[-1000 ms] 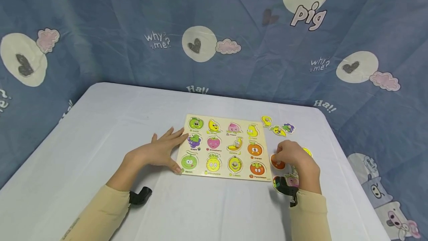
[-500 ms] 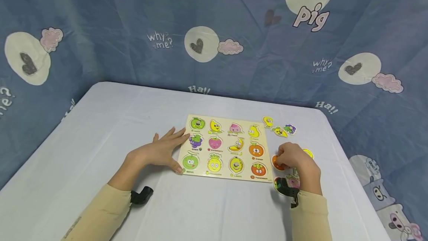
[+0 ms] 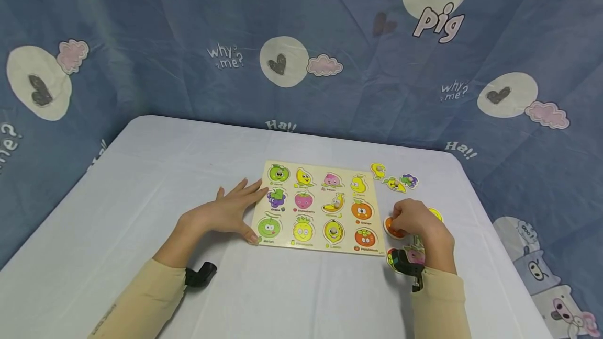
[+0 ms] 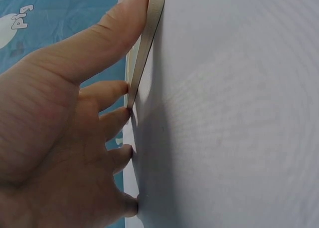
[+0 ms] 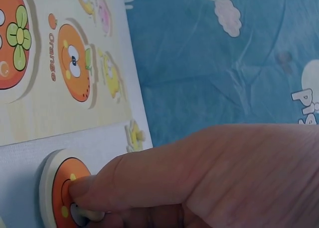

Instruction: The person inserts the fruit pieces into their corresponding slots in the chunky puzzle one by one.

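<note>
A cream fruit puzzle board [image 3: 289, 221] lies flat on the white table, with printed rows of fruit faces. My left hand [image 3: 225, 215] rests along its left edge, thumb at the near corner and fingers spread; in the left wrist view the thumb [image 4: 94, 43] lies against the board's rim. Just right of the board, my right hand [image 3: 414, 218] pinches an orange puzzle piece [image 5: 59, 193] by its small knob [image 5: 89, 214]. That piece is close over the table. Knobs stand up on the banana piece [image 3: 333, 203] and the lemon piece [image 3: 334, 232] in the board.
Beyond the right hand lie loose pieces: a yellow one [image 3: 378, 170], another yellow one [image 3: 394, 184] and a grape piece [image 3: 409, 181]. More pieces, among them a pink one [image 3: 415, 256], lie partly hidden under the right hand and wrist. A blue patterned cloth [image 3: 301, 103] hangs behind the table.
The head view has shifted slightly. Both hands keep nearly the same places: the left at the board's edge, the right at the orange puzzle piece.
</note>
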### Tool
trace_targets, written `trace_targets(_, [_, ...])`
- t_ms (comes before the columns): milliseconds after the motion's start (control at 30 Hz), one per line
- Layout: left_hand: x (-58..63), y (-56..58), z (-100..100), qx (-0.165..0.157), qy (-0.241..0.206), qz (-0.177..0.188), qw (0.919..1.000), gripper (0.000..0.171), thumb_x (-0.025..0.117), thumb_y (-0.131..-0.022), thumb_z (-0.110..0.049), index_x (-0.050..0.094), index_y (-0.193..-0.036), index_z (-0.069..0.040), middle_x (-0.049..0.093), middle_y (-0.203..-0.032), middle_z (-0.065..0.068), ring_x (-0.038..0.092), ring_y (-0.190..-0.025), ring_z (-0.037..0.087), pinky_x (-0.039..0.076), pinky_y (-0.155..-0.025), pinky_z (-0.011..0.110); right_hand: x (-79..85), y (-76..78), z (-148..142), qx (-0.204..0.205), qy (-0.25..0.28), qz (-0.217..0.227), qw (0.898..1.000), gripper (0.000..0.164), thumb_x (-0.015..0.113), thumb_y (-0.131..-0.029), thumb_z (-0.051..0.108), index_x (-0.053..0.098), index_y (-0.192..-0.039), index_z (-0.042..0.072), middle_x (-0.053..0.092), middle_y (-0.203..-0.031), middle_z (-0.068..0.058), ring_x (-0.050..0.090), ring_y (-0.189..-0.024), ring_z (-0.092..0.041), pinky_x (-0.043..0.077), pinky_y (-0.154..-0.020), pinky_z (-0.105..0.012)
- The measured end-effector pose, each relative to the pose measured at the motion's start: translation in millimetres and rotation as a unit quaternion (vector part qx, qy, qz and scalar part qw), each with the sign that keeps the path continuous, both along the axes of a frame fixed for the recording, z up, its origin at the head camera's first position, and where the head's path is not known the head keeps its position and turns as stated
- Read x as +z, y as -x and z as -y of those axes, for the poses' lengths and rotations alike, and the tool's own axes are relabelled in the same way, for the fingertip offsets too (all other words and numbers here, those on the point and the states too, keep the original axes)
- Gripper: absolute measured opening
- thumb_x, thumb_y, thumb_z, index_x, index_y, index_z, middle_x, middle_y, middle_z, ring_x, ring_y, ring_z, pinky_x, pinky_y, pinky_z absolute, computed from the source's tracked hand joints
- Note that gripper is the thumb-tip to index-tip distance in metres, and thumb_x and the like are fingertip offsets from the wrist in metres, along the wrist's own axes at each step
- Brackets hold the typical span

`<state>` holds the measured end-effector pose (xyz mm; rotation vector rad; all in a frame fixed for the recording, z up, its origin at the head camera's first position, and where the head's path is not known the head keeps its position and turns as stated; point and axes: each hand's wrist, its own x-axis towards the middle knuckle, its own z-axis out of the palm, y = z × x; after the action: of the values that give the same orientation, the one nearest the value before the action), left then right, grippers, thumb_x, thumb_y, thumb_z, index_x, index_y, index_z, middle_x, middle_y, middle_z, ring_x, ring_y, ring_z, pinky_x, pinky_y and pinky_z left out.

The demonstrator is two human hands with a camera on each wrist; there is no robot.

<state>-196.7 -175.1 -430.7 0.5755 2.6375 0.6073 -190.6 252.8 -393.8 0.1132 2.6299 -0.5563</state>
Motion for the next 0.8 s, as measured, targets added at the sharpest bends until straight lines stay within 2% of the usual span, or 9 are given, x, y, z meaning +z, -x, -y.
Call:
trace_targets(267, [0.9,-0.3,-1.3,0.003,0.003,0.001,1.0,0.129,0.089,-0.053,-0.059,0.028,-0.158,-0.017,0.012,-0.169,0.009,0.002,-0.154,0.044,-0.001,-0.107,0.084,-2.7,3.1,-0.4,-0.004,-0.007,-0.013,1.0,0.005,0.063,-0.082,0.008,0.065,-0.086,0.006,0.061,-0.079,-0.007,0.054,-0.074,-0.021,0.041,-0.06,-0.029])
trace_targets(800, [1.3,-0.6,-1.2,0.003,0.003,0.005,1.0,0.127,0.089,-0.055,-0.058,0.027,-0.158,-0.017,0.012,-0.169,0.009,0.001,-0.154,0.044,-0.001,-0.107,0.083,-2.6,10.1,4.1,0.001,0.02,-0.069,0.997,0.004,0.066,-0.084,0.009,0.063,-0.085,0.007,0.06,-0.084,-0.009,0.053,-0.078,-0.022,0.041,-0.062,-0.029])
